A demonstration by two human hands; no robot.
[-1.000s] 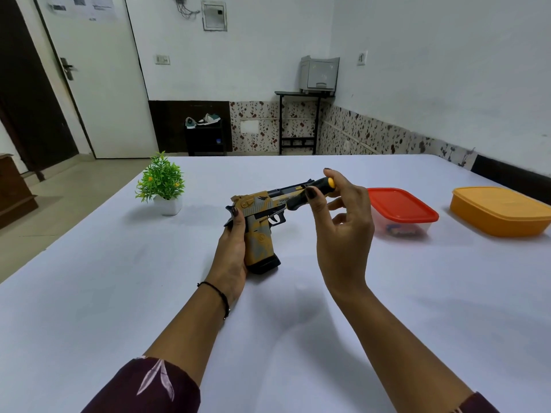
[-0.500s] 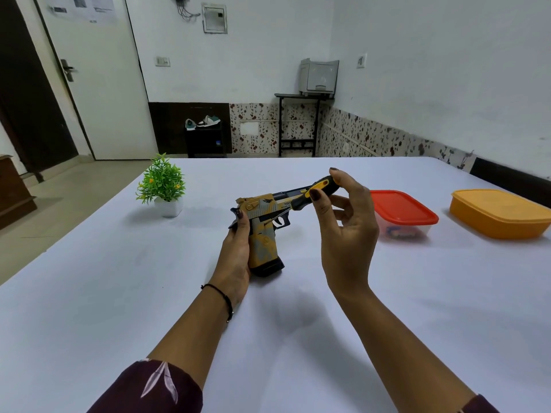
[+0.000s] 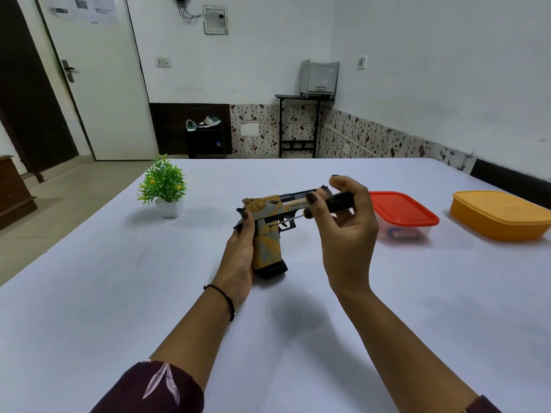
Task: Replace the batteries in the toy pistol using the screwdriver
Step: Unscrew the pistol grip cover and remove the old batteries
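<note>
Right hand (image 3: 348,234) partly hides screwdriver (image 3: 338,200), left hand (image 3: 238,260) toy pistol (image 3: 266,244).

toy pistol (image 3: 267,244) slide | "DESERT EAGL…", probably Eagle | smaller line illegible

A lived-in room, likely of a home, is indicated: shoes (image 3: 205,123) are kept on a black rack (image 3: 205,144), a printer (image 3: 319,77) is set on a stand (image 3: 287,97), flowered tiles (image 3: 262,129) are laid along the white walls (image 3: 447,70), and a potted plant (image 3: 163,183) is placed on the table (image 3: 89,293).
</note>
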